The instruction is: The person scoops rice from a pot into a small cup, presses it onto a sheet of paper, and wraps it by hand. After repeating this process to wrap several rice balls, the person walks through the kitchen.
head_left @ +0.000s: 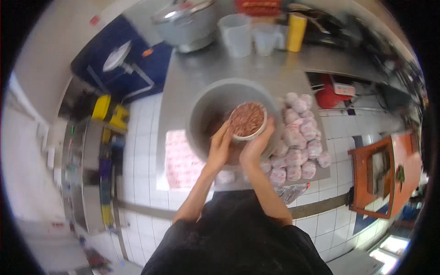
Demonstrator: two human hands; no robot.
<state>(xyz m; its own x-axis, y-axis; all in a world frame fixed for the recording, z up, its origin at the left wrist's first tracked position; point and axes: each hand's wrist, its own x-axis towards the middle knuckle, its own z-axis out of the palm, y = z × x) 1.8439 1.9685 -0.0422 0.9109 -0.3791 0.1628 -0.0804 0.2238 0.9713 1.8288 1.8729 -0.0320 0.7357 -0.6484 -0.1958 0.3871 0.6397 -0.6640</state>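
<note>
Both of my hands hold a small pale bowl [250, 137] over a large grey tub [198, 107]. Reddish-brown, coarse-grained food [248, 118], perhaps minced meat, fills it to the rim. My left hand [220, 145] cups the bowl's left side, while my right hand [257, 145] wraps round its right side and underneath. More dark reddish food [215, 123] lies in the tub, blurred and partly hidden by my hands. Left of the tub lies a stack of white sheets with red print [181, 160]. Many round bundles in similar printed wrapping [295, 156] are heaped to its right.
The steel table [176, 91] carries everything. At its back stand a large metal pot [188, 25], two translucent jugs [236, 34] and a yellow container [296, 32]. An orange table [398, 169] stands on the right, and yellow objects [110, 112] are at the left.
</note>
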